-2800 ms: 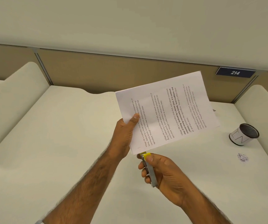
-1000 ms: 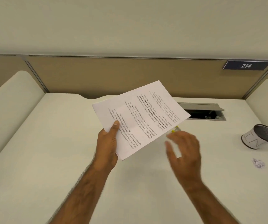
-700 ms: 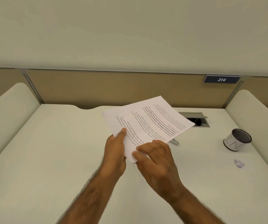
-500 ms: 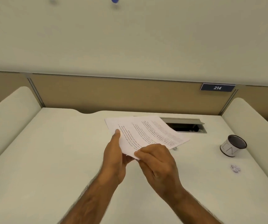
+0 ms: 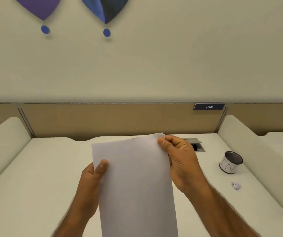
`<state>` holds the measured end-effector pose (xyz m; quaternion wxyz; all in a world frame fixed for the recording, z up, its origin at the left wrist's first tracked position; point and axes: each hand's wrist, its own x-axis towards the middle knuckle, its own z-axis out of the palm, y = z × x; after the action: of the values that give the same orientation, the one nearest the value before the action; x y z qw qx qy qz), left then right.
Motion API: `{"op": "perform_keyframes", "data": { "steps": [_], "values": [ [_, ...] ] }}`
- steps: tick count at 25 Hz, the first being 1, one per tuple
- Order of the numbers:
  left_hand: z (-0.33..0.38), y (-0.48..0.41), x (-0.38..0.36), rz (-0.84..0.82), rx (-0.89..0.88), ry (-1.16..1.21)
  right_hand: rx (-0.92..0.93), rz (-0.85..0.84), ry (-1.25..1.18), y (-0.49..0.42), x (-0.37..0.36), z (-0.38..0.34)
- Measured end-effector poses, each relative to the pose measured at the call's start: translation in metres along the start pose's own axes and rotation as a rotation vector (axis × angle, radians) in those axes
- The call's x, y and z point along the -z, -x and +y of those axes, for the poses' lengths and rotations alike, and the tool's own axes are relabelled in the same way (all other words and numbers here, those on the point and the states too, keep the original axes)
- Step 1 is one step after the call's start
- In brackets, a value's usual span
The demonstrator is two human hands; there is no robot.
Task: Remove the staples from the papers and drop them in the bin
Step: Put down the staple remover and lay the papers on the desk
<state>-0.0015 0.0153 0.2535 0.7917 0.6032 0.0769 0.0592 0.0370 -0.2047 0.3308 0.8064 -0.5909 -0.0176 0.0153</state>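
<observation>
- Left divider [image 5: 4,142]: a rounded wall bounds the surface [image 5: 34,185] far left of the papers. The open stretch of surface lies between this wall and the papers.
- Left hand [image 5: 91,182]: grips the papers at their left edge, thumb on the near face and fingers hidden behind the sheets. It held this same edge 0.5 s ago.
- Papers [image 5: 134,182]: held upright above the surface, between both hands. The blank side faces the camera; 0.5 s ago the printed side faced up and the sheets lay nearly flat. The lower edge runs out of frame. At the top right corner, several sheet edges show slightly offset.
- Right hand [image 5: 181,161]: pinches the top right corner of the papers, thumb in front and curled fingers [image 5: 176,142] behind. 0.5 s ago it was at the near corner of the papers.
- Hatch [image 5: 195,146]: a recess in the surface just right of the papers, partly behind the right hand. The interior is dark, with one small pale item inside.
- Bin [image 5: 231,162]: a white cup with a dark interior, standing well right of the papers. Its contents cannot be seen.
- Scrap [image 5: 236,185]: a small crumpled piece on the surface right of the papers, nearer than the bin.
- Right divider [image 5: 250,151]: a rounded wall bounds the surface far right of the papers.
</observation>
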Motion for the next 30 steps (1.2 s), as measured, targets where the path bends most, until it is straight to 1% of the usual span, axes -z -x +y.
{"op": "perform_keyframes", "data": {
  "steps": [2, 4, 6, 8, 12, 18, 30],
  "values": [
    [0.01, 0.005, -0.003, -0.06, 0.058, 0.04, -0.036, 0.004, -0.081, -0.004, 0.002, -0.006],
    [0.02, 0.007, -0.009, -0.09, 0.072, 0.007, -0.062, 0.019, -0.119, -0.006, 0.004, -0.008],
    [0.026, 0.007, -0.013, -0.065, 0.039, -0.038, -0.1, 0.016, -0.16, -0.006, 0.008, -0.01],
    [0.032, 0.007, -0.015, -0.033, -0.001, -0.069, -0.118, 0.002, -0.15, -0.004, 0.012, -0.01],
    [0.033, 0.008, -0.015, 0.015, -0.036, -0.101, -0.074, 0.009, -0.064, 0.001, 0.016, -0.01],
    [0.031, 0.012, -0.021, 0.008, -0.063, -0.113, -0.044, 0.053, -0.033, 0.001, 0.016, -0.014],
    [0.03, 0.01, -0.022, 0.022, -0.073, -0.138, -0.012, 0.068, -0.074, -0.004, 0.015, -0.016]
  ]
}}
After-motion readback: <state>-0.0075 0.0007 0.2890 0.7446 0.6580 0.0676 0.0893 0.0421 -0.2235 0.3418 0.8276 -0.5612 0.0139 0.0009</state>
